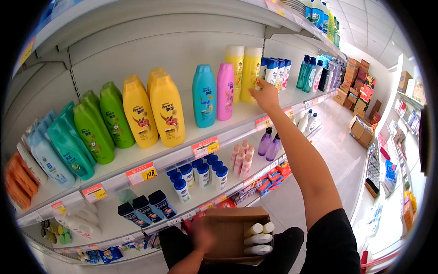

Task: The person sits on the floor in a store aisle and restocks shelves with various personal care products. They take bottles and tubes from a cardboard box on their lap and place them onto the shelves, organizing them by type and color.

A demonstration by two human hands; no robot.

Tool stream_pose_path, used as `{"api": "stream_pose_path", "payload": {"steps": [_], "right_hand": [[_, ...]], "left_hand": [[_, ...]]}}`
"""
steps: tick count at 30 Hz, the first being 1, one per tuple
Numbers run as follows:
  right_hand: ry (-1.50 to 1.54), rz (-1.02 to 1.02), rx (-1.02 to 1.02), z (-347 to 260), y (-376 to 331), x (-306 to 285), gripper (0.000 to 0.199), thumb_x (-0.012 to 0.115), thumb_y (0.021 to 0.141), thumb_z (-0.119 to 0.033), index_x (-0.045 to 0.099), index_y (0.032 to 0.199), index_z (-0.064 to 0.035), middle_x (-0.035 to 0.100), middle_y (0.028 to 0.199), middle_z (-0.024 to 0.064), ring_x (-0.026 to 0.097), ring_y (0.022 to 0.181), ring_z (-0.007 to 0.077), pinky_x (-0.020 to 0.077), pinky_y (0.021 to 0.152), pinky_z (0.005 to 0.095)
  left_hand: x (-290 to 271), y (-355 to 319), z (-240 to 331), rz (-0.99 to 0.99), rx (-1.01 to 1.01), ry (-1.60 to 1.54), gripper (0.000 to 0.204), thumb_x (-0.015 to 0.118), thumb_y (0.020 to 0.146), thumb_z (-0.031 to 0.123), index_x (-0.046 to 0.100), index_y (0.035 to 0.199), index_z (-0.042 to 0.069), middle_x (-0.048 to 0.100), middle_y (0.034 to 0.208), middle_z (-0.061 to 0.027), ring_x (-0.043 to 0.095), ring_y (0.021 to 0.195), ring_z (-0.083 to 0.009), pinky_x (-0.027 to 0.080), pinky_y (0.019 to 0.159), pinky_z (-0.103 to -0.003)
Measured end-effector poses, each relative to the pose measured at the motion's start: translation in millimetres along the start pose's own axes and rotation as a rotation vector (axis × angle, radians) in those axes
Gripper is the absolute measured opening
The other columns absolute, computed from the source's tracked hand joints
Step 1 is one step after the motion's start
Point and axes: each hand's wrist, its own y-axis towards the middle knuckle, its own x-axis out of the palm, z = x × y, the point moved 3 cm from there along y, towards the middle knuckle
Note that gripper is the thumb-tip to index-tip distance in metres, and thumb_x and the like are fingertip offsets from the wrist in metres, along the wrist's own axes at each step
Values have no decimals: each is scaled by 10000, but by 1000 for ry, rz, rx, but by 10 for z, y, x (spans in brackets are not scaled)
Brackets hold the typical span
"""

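My right hand (pixel 266 95) reaches to the upper shelf. Its bent fingers stand a little apart at the front of a tall yellow bottle (pixel 252 68); they are not wrapped round it. Another tall yellow bottle (pixel 235 51) stands just left of that one, partly behind a pink shampoo bottle (pixel 225 93). A blue shampoo bottle (pixel 204 98) is beside the pink one. Low down, my left hand (pixel 203 235) is smeared by motion at the left side of an open cardboard box (pixel 223 219). Several pale-capped bottles (pixel 258 239) lie in the box's right part.
Yellow (pixel 166 109) and green shampoo bottles (pixel 93 130) line the shelf to the left. White-and-blue bottles (pixel 272 71) stand beyond my right hand. Below are blue-capped bottles (pixel 181 189) and purple pump bottles (pixel 272 148). Price tags (pixel 141 173) run along the shelf edge. Cartons (pixel 362 130) stand down the aisle.
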Motion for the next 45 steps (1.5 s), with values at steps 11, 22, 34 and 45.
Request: {"api": "stream_pose_path", "payload": {"steps": [11,22,34,45], "right_hand": [[21,21,531,1559,-3220,-387,234,652,942,-153,653,1117,2,690,995,85,622,827,149,519,743,315],[-159,-441,877,1943,-5862,-684,592,734,809,-247,567,1312,15,581,1273,262,549,1191,425,450,1036,449],[-400,-925,496,1632,-5472,-168,708,827,679,-351,610,1309,-110,607,1334,137,518,1309,296,217,1177,621],[224,-454,677,1135,-4379,-788,658,836,793,-217,571,1332,53,729,1060,160,708,979,242,544,894,364]], "left_hand": [[43,139,-133,111,128,21,224,726,738,107,593,906,42,439,1438,-266,452,1296,-466,416,1074,-506],[15,109,-77,54,97,49,237,738,757,117,602,944,64,407,1480,-244,437,1328,-464,413,1084,-494],[20,74,-68,41,52,98,229,728,744,112,607,932,62,416,1473,-242,443,1318,-455,426,1070,-490],[37,36,-92,46,22,69,217,718,742,130,610,915,58,420,1474,-221,467,1288,-455,462,1032,-503]]}}
